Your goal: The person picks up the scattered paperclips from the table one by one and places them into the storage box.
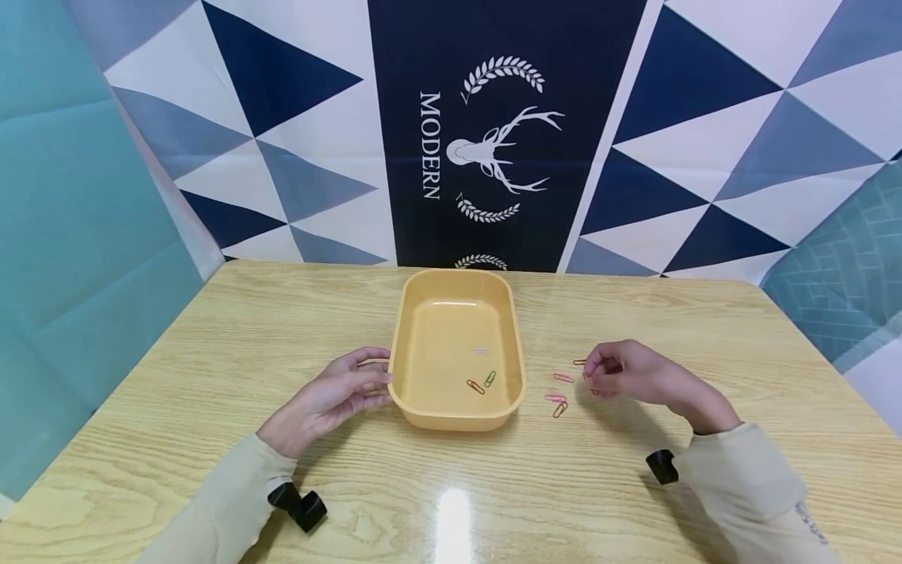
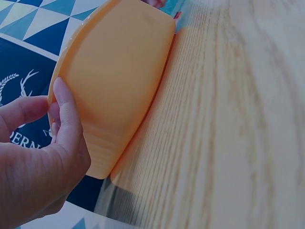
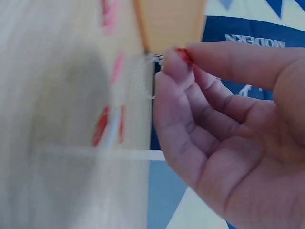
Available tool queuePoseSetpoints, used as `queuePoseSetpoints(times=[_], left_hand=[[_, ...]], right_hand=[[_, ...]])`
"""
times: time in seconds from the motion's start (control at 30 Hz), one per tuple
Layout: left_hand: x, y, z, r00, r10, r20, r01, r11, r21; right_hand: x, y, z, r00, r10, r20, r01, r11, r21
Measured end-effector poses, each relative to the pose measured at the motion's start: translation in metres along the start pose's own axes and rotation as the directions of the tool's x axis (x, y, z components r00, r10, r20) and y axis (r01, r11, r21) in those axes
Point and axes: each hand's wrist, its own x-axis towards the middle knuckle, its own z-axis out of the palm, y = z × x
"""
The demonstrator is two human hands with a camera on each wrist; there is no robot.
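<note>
A yellow tray stands on the table with a green paper clip, a brownish-red one and a pale one inside. My left hand rests its fingertips against the tray's left side, up at the rim; in the left wrist view, its fingers touch the outer wall. Right of the tray, my right hand is held above the table. Between thumb and fingertip it pinches a red paper clip, mostly covered by the fingers.
Beside the tray lie pink paper clips and a brownish-red clip. A red clip lies by the right hand, and a pale clip shows between red ones in the right wrist view. A patterned cloth hangs behind the table.
</note>
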Motion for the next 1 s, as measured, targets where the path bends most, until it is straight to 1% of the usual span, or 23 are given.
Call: queuePoseSetpoints(times=[0.1, 0.17, 0.33, 0.43, 0.63, 0.87, 1.0], left_hand=[[-0.001, 0.0, -0.002, 1.0, -0.002, -0.002, 0.002, 1.0, -0.006], [-0.001, 0.0, -0.002, 1.0, -0.004, -0.005, 0.004, 1.0, -0.013], [-0.001, 0.0, -0.003, 1.0, -0.004, -0.002, 0.004, 1.0, -0.015], [-0.001, 0.0, -0.003, 1.0, -0.004, -0.005, 0.004, 1.0, -0.004], [-0.001, 0.0, -0.002, 1.0, -0.005, -0.008, 0.005, 1.0, -0.004], [0.0, 0.0, -0.002, 1.0, -0.016, -0.018, 0.016, 1.0, -0.004], [0.001, 0.0, -0.001, 1.0, -0.016, -0.006, 0.016, 1.0, -0.021]], right_hand=[[0.002, -0.009, -0.002, 1.0, -0.01, -0.025, 0.011, 0.998, 0.058], [0.005, -0.015, -0.003, 0.999, -0.018, -0.048, 0.022, 0.997, 0.077], [0.015, -0.032, 0.0, 0.995, -0.014, -0.1, 0.022, 0.997, 0.078], [0.022, -0.044, 0.006, 0.993, -0.014, -0.119, 0.023, 0.997, 0.078], [0.037, -0.066, 0.023, 0.987, -0.054, -0.148, 0.074, 0.989, 0.129], [0.053, -0.078, 0.04, 0.986, -0.066, -0.152, 0.096, 0.976, 0.195], [0.062, -0.084, 0.05, 0.983, -0.074, -0.168, 0.111, 0.968, 0.224]])
